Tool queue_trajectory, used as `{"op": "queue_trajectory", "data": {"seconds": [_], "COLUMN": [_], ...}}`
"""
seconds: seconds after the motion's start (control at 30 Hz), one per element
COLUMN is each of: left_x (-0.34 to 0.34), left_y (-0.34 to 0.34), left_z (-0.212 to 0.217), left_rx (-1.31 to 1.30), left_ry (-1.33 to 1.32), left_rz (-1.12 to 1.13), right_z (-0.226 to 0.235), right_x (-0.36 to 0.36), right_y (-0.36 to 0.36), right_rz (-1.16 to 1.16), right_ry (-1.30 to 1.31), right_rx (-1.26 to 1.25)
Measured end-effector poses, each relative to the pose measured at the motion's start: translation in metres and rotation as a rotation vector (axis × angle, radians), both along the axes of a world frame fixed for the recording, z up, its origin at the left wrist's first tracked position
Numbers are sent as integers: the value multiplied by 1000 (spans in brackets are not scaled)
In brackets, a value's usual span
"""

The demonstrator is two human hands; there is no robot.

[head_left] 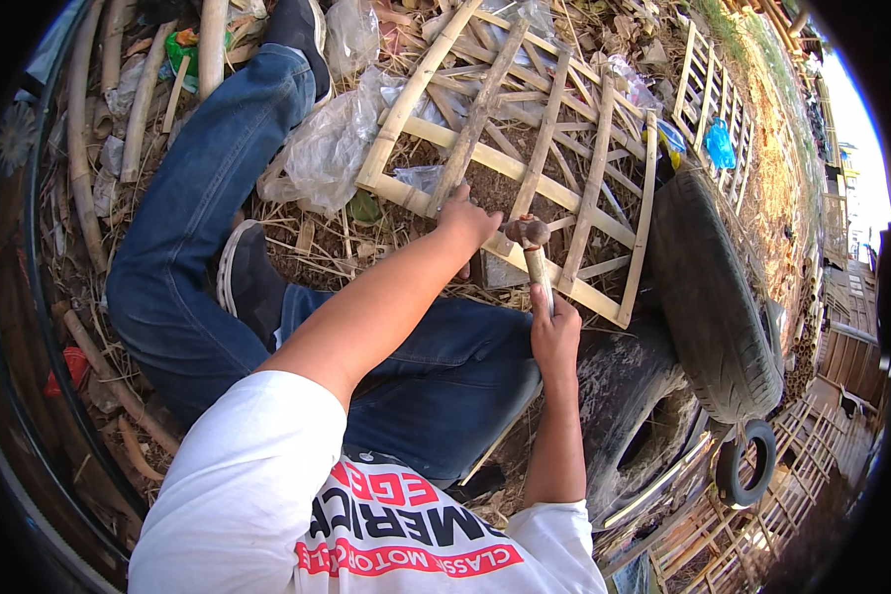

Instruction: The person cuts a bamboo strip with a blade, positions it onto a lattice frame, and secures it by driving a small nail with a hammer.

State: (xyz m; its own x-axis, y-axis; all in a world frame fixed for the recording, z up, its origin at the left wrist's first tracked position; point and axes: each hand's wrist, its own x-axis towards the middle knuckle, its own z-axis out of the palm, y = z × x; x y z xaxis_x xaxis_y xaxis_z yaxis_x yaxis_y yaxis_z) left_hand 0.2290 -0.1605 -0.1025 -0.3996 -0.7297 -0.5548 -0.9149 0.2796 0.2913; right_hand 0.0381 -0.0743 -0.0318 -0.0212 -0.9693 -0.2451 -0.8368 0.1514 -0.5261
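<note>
My right hand [556,332] is wrapped round the pale handle of a hammer [536,265]. The rusty hammer head [527,232] is over the near edge of a bamboo lattice panel [498,158], at the foot of one upright slat. A short way to the left, my left hand [468,224] grips that same near edge where another slat crosses it; some of its fingers are hidden under the panel. Split bamboo strips form the panel, which spreads away from me across my lap side and the littered ground.
My jeans-clad legs [208,178] stretch to the left. Close by on the right lie worn tires [713,297] and a small tire ring [745,463]. Clear plastic bags [317,158] and bamboo poles [79,139] litter the ground. Another lattice panel [708,94] lies farther off.
</note>
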Motion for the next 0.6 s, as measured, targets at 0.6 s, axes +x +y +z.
{"op": "queue_trajectory", "data": {"seconds": [0.6], "left_x": [-2], "left_y": [-1], "left_z": [-5], "left_rx": [-40], "left_ry": [-21], "left_rz": [-4], "right_z": [3], "right_x": [0], "right_y": [-1], "right_rz": [-42], "right_ry": [149], "right_rx": [82]}}
